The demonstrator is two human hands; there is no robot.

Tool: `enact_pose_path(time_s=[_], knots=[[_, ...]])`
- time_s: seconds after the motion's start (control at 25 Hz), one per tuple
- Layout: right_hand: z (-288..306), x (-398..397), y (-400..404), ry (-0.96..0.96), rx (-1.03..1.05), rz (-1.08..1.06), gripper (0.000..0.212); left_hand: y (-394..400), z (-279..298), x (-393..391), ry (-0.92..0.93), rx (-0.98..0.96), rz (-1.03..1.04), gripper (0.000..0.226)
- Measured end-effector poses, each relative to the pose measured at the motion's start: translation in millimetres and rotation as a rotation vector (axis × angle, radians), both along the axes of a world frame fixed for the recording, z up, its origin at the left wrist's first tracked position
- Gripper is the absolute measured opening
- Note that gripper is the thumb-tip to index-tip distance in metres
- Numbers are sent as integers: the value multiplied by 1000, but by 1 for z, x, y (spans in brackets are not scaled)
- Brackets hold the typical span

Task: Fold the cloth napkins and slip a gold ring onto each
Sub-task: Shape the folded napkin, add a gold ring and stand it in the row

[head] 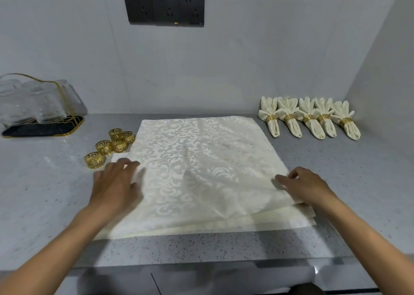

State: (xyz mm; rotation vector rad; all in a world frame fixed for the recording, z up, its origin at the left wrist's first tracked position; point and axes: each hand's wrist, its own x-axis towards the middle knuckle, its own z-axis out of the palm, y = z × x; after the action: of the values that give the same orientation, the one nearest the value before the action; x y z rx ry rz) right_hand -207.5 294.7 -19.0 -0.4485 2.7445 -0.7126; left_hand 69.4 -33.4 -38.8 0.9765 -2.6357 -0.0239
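From the head camera, a stack of cream damask napkins (201,160) lies flat in the middle of the grey speckled counter (44,193), the lower layers showing along the near edge. The left hand (114,182) rests palm down on the stack's left edge, fingers spread and nearly straight, gripping nothing. The right hand (304,184) sits at the right edge with its fingers curled, pinching the top napkin's edge. Just beside the stack's far left corner lie five loose gold rings (112,145) in a cluster. At the far right, near the wall, five folded napkins (307,119) lie in a row, each with a gold ring around its middle. At the far left stands a gold-wire rack (42,115) holding clear glasses, and black wall sockets (164,7) sit on the wall above.
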Motion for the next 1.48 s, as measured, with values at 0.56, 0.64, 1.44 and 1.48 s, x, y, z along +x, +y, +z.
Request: enact_pose_path(time_s=[0.56, 0.64, 1.44, 1.48], knots=[[-2, 8, 74, -135, -297, -86, 25, 73, -21, -9, -171, 287, -548, 43], [-4, 4, 69, -8, -229, -38, 21, 71, -15, -11, -137, 318, -538, 39], [6, -50, -2, 75, -123, 243, 5, -50, 11, -4, 315, 888, -11, 25], [3, -53, -10, 88, -158, 227, 7, -54, 11, -4, 372, 907, 23, 29]])
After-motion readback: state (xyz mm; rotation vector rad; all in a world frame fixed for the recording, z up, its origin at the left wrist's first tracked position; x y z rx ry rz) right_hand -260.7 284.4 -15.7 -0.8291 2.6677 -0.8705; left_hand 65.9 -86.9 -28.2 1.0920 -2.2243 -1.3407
